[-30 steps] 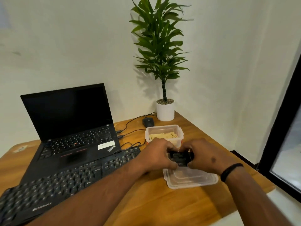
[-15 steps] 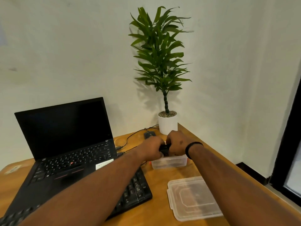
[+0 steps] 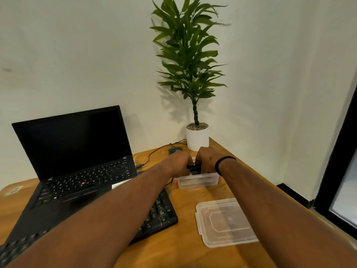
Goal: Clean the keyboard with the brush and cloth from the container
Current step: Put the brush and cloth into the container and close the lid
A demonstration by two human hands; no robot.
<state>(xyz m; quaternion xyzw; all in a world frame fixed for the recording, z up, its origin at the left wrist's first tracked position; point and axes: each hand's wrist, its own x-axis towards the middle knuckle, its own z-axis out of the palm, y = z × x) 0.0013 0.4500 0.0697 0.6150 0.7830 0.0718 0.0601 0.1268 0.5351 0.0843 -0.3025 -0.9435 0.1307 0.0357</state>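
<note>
Both hands over the open container, closed together on a small dark object.

Left hand (image 3: pixel 178 163) and right hand (image 3: pixel 206 159) side by side above the clear container (image 3: pixel 198 180), fingers curled around a black item (image 3: pixel 193 168) held between them; too small and hidden to tell brush from cloth. Black band (image 3: pixel 225 163) on the right wrist. Container standing on the wooden desk (image 3: pixel 183 248), just right of the black keyboard (image 3: pixel 160 213), with its lid (image 3: pixel 224 222) lying flat nearer the camera. Open laptop (image 3: pixel 77 161) at left, mouse (image 3: pixel 174 150) and potted plant (image 3: pixel 195 78) behind the hands.
</note>
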